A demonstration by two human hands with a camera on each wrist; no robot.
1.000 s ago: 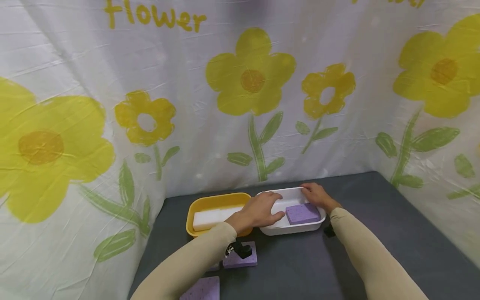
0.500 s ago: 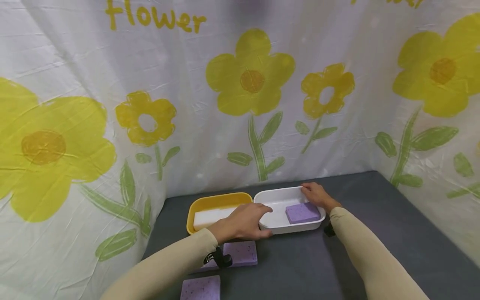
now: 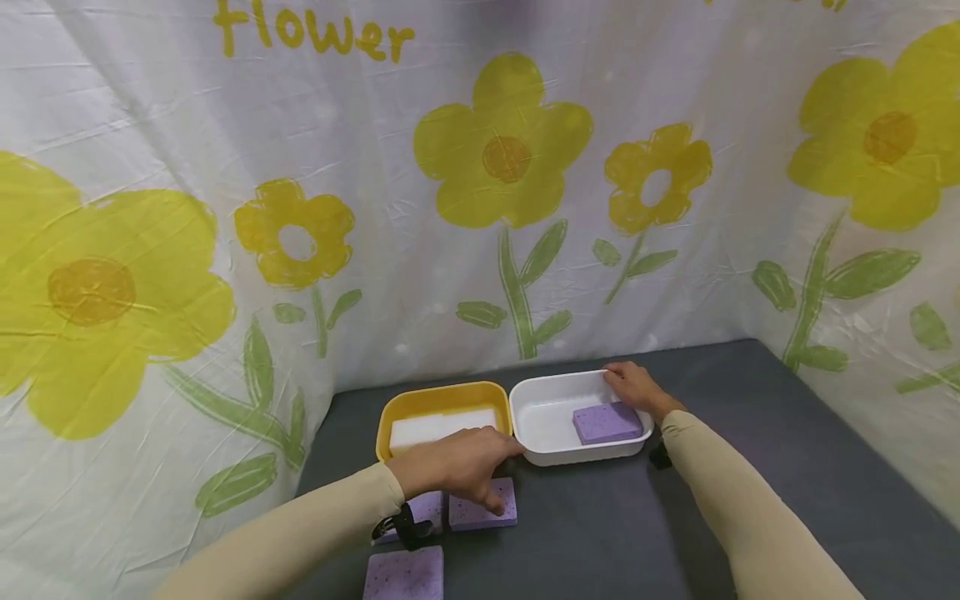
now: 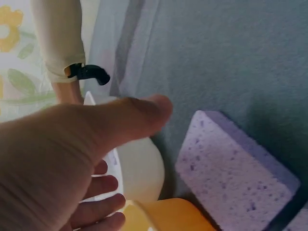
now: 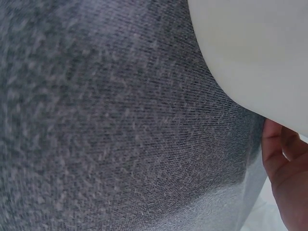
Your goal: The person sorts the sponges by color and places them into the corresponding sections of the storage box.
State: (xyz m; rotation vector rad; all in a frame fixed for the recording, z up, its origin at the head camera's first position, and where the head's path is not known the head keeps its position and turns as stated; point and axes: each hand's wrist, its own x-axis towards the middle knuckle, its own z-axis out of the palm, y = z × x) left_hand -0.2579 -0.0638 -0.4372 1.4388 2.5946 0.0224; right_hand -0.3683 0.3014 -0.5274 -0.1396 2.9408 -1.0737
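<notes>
The left hand (image 3: 463, 464) just hangs there, thumb spread wide, above a purple sponge (image 4: 231, 171); the right hand (image 3: 636, 390) grips the white tray (image 3: 551, 417). Dark gray tabletop (image 3: 600, 525), yellow-flower curtain (image 3: 405, 275) behind.

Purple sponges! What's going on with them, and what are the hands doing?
A person's right hand is holding the rim of a white, round-cornered, plastic-looking tray. One speckled purple rectangular sponge lies inside it. The left hand is holding nothing, its fingers spread near another speckled purple rectangular sponge on the dark grey tabletop. Two more lie close by. Beside the white tray, a yellow round-cornered tray holds white, block-shaped material.
</notes>
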